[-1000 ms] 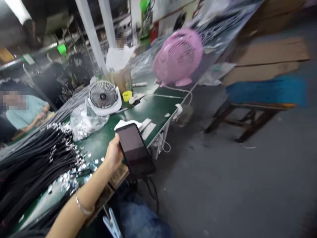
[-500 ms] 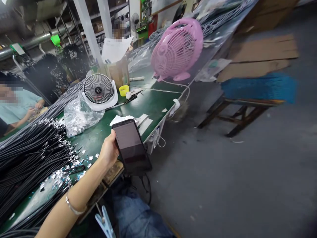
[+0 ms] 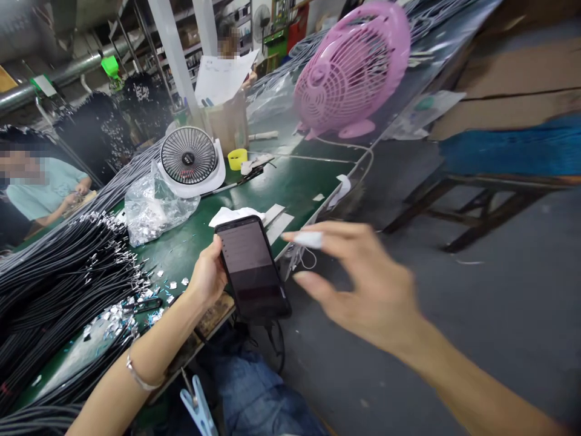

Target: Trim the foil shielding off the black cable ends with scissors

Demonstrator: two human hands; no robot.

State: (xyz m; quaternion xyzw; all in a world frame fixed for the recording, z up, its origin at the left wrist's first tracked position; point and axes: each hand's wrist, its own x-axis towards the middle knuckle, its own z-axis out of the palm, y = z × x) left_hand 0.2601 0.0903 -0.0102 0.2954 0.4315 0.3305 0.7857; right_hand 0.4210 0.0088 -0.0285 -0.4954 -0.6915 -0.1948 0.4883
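My left hand (image 3: 209,272) is closed around the left edge of a black phone (image 3: 252,266), whose dim screen faces up toward me. A cable hangs from the phone's lower end. To the right of the phone is my right hand (image 3: 363,278), its thumb and index finger apart and holding nothing. A white wrap (image 3: 308,239) covers part of the index finger. White paper (image 3: 236,216) and grey strips (image 3: 278,223) lie on the green table just behind the phone.
Bundles of black cables (image 3: 59,272) cover the table's left. A white fan (image 3: 190,160), a plastic bag (image 3: 154,209), a yellow ring (image 3: 238,159) and a pink fan (image 3: 354,72) stand or lie beyond. A stool (image 3: 481,200) is at right; two people are across the table.
My right hand has come into view from the lower right, beside the phone. My left hand still holds the phone. The view has shifted slightly, moving the pink fan and stool rightward.
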